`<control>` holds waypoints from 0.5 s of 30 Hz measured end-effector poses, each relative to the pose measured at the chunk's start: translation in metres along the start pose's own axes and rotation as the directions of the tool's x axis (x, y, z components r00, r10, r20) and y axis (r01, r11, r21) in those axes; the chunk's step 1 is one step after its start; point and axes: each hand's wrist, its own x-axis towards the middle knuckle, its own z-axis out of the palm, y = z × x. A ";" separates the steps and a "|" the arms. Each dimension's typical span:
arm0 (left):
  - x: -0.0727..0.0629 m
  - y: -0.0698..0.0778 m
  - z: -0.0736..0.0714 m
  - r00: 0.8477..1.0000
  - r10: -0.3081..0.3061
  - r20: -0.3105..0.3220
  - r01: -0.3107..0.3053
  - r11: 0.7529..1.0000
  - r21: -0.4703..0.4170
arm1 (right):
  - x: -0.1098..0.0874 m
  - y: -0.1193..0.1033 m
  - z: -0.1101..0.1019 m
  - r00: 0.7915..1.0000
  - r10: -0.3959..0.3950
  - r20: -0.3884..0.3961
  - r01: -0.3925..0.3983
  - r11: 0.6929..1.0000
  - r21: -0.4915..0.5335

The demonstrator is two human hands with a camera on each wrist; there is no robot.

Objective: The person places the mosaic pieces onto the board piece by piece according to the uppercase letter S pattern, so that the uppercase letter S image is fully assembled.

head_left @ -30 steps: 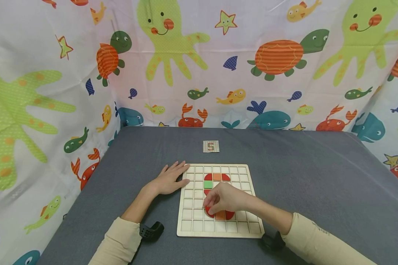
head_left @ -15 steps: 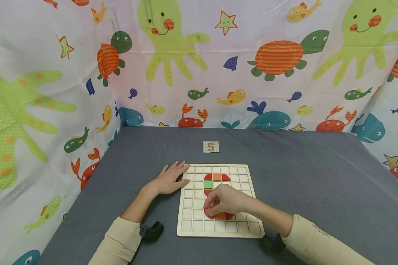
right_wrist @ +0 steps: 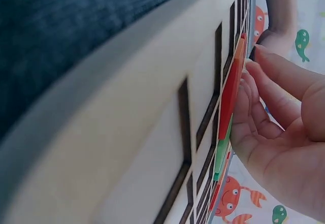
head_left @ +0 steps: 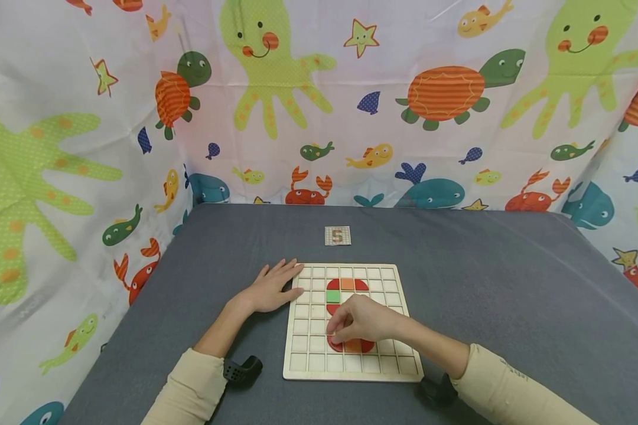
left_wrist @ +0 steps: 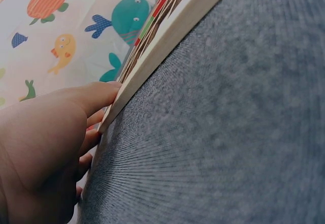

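Note:
My right hand (head_left: 365,319) is over the wooden grid board (head_left: 300,361), thumb and forefinger pinching a red rounded tile (head_left: 335,347) at the lower left of the coloured pattern. An orange square tile (head_left: 353,346) lies just right of it. Higher on the board are a green square tile (head_left: 333,296), another orange tile (head_left: 348,284) and several red rounded ones; my hand covers the pattern's middle. My left hand (head_left: 268,293) lies with fingers spread at the board's left edge. In the left wrist view its thumb (left_wrist: 104,93) touches that edge.
A small card (head_left: 337,235) showing a letter S on a grid lies beyond the board on the grey cloth (head_left: 484,277). A curtain (head_left: 308,77) printed with sea animals closes off the back and sides.
The red rounded tile under my right fingers has shifted slightly down and left, now lying in line with the orange one. My left hand has stayed in place.

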 end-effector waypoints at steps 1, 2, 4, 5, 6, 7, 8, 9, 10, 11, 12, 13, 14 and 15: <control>0.000 0.000 0.000 1.000 0.000 0.001 0.000 1.000 0.001 | 0.000 0.001 -0.001 1.000 0.002 -0.002 -0.002 1.000 0.008; 0.000 0.001 0.000 1.000 0.001 0.002 -0.001 1.000 0.002 | 0.000 0.002 -0.002 1.000 0.008 -0.004 -0.008 1.000 0.024; 0.000 0.001 -0.001 1.000 0.003 0.004 -0.003 1.000 -0.001 | 0.000 0.004 -0.004 0.999 0.041 -0.010 -0.040 0.996 0.083; 0.000 0.001 -0.001 1.000 0.004 0.005 -0.004 1.000 -0.002 | 0.001 0.005 -0.005 0.998 0.067 -0.013 -0.064 0.989 0.132; 0.000 0.001 -0.001 1.000 0.006 0.006 -0.006 1.000 -0.004 | 0.001 0.006 -0.007 0.995 0.100 -0.013 -0.095 0.976 0.195; 0.000 0.001 -0.001 1.000 0.008 0.008 -0.008 1.000 -0.004 | 0.001 0.007 -0.008 0.991 0.136 -0.015 -0.128 0.957 0.261; 0.000 0.001 -0.001 1.000 0.009 0.008 -0.009 1.000 -0.002 | 0.001 0.009 -0.009 0.987 0.160 -0.015 -0.146 0.932 0.333; 0.000 0.001 -0.001 1.000 0.012 0.008 -0.012 1.000 -0.002 | 0.001 0.010 -0.011 0.983 0.181 -0.015 -0.160 0.901 0.404; 0.000 0.001 -0.001 1.000 0.013 0.009 -0.013 1.000 -0.002 | 0.001 0.011 -0.013 0.981 0.196 -0.012 -0.167 0.865 0.473; 0.000 0.001 -0.001 1.000 0.014 0.010 -0.014 1.000 -0.003 | 0.001 0.012 -0.015 0.979 0.203 -0.003 -0.170 0.827 0.535; -0.001 0.001 -0.002 1.000 0.016 0.010 -0.016 1.000 -0.005 | 0.001 0.013 -0.017 0.978 0.208 0.003 -0.170 0.790 0.589; -0.001 0.001 -0.002 1.000 0.016 0.011 -0.016 1.000 -0.006 | 0.001 0.015 -0.019 0.979 0.205 0.007 -0.163 0.757 0.632; -0.001 0.001 -0.002 1.000 0.016 0.010 -0.016 1.000 -0.011 | 0.002 0.016 -0.022 0.980 0.197 0.010 -0.153 0.726 0.670; -0.001 0.001 -0.002 1.000 0.018 0.010 -0.017 1.000 -0.016 | 0.002 0.018 -0.025 0.981 0.194 0.009 -0.146 0.703 0.696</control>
